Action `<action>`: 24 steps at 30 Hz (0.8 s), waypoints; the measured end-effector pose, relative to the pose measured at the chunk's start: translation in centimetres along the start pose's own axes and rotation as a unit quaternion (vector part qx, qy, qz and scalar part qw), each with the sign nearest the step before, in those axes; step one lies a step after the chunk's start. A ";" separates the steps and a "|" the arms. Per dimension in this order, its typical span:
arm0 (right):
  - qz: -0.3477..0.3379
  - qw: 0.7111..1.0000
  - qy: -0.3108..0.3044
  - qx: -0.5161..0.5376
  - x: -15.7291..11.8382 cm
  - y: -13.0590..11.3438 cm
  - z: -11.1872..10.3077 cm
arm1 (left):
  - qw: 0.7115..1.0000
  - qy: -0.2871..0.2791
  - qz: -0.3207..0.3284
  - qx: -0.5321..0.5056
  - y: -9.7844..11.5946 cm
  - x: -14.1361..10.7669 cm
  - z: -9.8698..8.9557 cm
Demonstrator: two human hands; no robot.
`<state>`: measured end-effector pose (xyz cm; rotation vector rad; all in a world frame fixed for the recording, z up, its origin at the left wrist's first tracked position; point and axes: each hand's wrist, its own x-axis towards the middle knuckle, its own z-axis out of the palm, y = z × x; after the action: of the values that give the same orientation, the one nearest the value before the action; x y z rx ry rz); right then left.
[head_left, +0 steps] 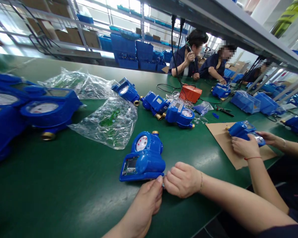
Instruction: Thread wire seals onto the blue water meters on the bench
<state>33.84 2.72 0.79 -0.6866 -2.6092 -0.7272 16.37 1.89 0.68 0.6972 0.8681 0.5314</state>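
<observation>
A blue water meter lies on the green tabletop in front of me, its round white dial toward the back and its rectangular display window toward the near left. At the meter's near right corner, my left hand has thumb and fingers pinched together. Directly beside it, my right hand is closed, its fingertips nearly meeting my left thumb. Between the fingertips shows a tiny pale bit, too small to name. Crumpled clear plastic bags lie beyond the meter.
Several blue meters stand farther back, with more meters at the left. An orange box with cables and pliers sit behind. At right, a co-worker's hands hold a meter over cardboard. A shelf beam crosses overhead.
</observation>
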 end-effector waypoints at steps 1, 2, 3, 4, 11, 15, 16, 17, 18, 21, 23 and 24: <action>-0.003 1.000 0.005 0.005 0.1 0.1 0.1 | 1.000 0.004 0.004 0.001 0.0 0.0 0.1; -0.003 1.000 0.011 0.012 0.1 0.1 0.1 | 1.000 0.009 0.008 0.004 -0.1 0.0 0.2; -0.002 1.000 0.017 0.021 0.1 0.1 0.3 | 1.000 0.014 0.014 0.009 -0.2 0.0 0.3; 0.002 0.999 0.024 0.031 0.1 0.0 0.5 | 1.000 0.018 0.020 0.015 -0.3 0.0 0.3; 0.248 0.938 0.053 0.237 0.4 -3.2 1.3 | 0.997 0.040 0.039 0.049 -0.9 0.1 0.2; 0.542 0.655 0.029 0.526 1.8 -5.4 1.3 | 0.997 0.044 0.050 0.037 -0.7 0.4 0.2; 0.587 0.564 0.041 0.579 2.2 -5.6 1.5 | 0.997 0.048 0.054 0.032 -0.5 0.5 0.3; 0.613 0.491 0.056 0.616 2.6 -5.8 1.7 | 0.997 0.052 0.058 0.027 -0.4 0.6 0.4; 0.626 0.444 0.070 0.638 2.8 -5.7 1.9 | 0.996 0.054 0.060 0.024 -0.3 0.6 0.4; 0.628 0.424 0.076 0.648 2.8 -5.4 2.3 | 0.996 0.046 0.051 0.050 0.2 0.3 0.0; 0.632 0.453 0.073 0.624 2.2 -5.3 2.0 | 0.992 0.057 0.046 0.101 0.5 -0.3 -1.2; 0.638 0.488 0.069 0.592 1.9 -5.3 1.7 | 0.987 0.082 0.058 0.129 0.7 -0.6 -2.1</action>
<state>29.13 0.32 -1.79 -1.4437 -1.0696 1.2647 14.18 2.62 0.54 0.9548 1.0657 0.5924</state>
